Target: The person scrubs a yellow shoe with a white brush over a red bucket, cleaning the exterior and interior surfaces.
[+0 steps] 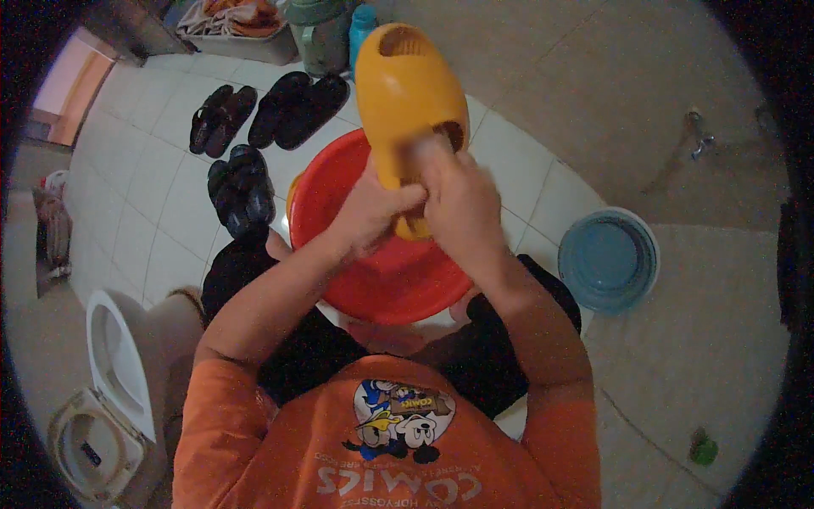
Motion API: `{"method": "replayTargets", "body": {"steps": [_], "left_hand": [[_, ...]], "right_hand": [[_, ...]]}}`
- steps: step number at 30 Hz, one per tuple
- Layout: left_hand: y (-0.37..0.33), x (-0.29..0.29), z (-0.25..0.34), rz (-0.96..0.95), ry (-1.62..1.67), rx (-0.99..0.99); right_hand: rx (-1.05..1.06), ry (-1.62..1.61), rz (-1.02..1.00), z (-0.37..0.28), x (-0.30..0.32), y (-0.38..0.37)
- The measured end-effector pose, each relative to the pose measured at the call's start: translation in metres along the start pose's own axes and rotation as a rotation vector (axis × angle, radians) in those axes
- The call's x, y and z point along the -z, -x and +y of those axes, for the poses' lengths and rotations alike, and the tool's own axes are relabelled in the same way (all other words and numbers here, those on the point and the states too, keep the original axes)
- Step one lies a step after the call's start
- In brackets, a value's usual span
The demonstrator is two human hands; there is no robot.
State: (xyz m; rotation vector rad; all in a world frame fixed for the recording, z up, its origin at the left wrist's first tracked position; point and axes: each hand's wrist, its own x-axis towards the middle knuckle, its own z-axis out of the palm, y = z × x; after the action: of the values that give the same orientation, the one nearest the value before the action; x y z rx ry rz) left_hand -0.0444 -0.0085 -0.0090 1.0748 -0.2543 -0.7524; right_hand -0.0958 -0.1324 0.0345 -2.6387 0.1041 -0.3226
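Note:
A yellow slipper (407,89) is held up over a red basin (394,288), its far end pointing away from me. My left hand (370,208) grips the slipper's near part, thumb lying across it. Against the slipper's right side, my right hand (465,202) is closed, with its fingers near the foot opening. A blurred brownish-grey patch lies at those fingertips; what it is cannot be made out. The basin stands on the tiles between my legs, and my hands hide part of its inside.
Several dark slippers (297,110) lie on white tiles at the far left. A grey-blue bucket (609,261) stands to the right, below a wall tap (700,136). At the left is a toilet (127,356). A bin of cloths (237,38) and a green jug (320,38) stand at the back.

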Motion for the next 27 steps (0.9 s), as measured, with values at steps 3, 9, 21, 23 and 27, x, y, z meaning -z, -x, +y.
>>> {"method": "replayTargets", "body": {"steps": [3,9,21,23,27], "left_hand": [[-0.001,-0.001,-0.006,-0.057,0.174,-0.040],[-0.004,-0.004,0.001,0.035,0.490,0.103],[-0.015,0.020,0.018,0.217,0.418,-0.095],[-0.017,0.023,0.022,0.250,0.368,-0.121],[-0.012,0.018,0.010,0.262,0.226,-0.157]], "right_hand": [[-0.056,-0.020,-0.045,-0.006,0.004,-0.009],[-0.087,0.008,-0.219,-0.009,0.009,-0.015],[-0.103,0.328,-0.294,-0.025,0.017,0.015],[-0.040,0.321,-0.266,-0.029,0.014,0.024],[-0.041,0.373,-0.198,-0.026,0.004,0.024]]}}
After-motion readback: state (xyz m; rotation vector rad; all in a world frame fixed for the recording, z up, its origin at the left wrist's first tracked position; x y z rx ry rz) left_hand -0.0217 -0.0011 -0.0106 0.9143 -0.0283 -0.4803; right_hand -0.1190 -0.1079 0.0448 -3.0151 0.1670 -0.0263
